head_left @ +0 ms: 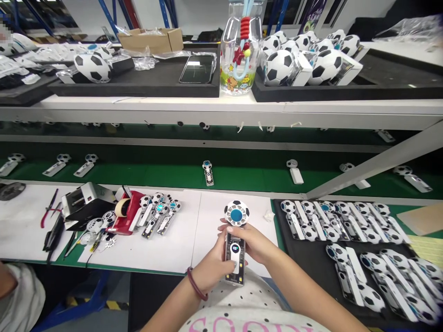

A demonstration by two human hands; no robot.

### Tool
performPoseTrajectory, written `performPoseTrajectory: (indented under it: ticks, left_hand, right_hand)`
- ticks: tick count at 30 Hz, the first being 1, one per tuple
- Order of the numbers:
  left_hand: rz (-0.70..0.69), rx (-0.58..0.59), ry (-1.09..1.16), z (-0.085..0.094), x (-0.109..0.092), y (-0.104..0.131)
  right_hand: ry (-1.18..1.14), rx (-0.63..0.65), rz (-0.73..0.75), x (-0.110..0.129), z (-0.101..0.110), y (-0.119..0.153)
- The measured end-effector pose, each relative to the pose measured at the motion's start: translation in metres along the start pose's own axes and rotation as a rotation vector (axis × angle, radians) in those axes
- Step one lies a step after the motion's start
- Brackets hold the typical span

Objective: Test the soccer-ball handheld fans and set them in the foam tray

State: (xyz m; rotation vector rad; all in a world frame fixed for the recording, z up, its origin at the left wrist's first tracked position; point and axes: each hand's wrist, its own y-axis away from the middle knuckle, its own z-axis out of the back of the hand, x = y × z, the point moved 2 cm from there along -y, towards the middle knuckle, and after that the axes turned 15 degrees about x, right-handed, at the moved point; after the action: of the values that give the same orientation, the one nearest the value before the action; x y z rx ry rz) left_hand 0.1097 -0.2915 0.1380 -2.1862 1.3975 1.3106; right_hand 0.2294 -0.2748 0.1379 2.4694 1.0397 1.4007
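Observation:
Between my two hands is a handheld fan [236,214] with a round football-patterned head and a blue centre. Its handle faces me, showing a dark inner board and a small round lit display that seems to read 100. My left hand [222,258] grips the handle from the left, its thumb lying on the lower front below the display. My right hand [255,242] closes round the upper handle from the right, with the thumb just under the head. The fan is held upright above the white paper [211,221] at the bench's front edge.
Left on the bench are similar fans [161,214], a red tape dispenser [128,214], a black-and-white device [86,200] and red-handled pliers [48,214]. A black tray [297,258] of fans lies right. Behind, several fans rest on a green belt [166,175]. A shelf holds a clear bottle [238,60].

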Motion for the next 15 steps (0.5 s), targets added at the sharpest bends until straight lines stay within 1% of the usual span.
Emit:
performPoseTrajectory:
  ticks: [3,6,11,15]
  left_hand:
    - [0.011,0.042,-0.081,0.0,-0.001,-0.001]
    - [0.022,0.071,-0.107,-0.001,-0.005,-0.001]
    - [0.028,0.074,-0.151,-0.005,-0.011,-0.006]
    - [0.012,0.065,-0.196,-0.009,-0.007,-0.01]
  right_hand:
    - [-0.062,0.046,0.021,0.003,0.0,0.003]
    - [-0.072,0.071,0.026,0.006,0.0,0.005]
    - [-0.086,0.003,0.049,0.011,-0.005,0.008]
    - [-0.117,-0.022,0.096,0.017,-0.009,0.01]
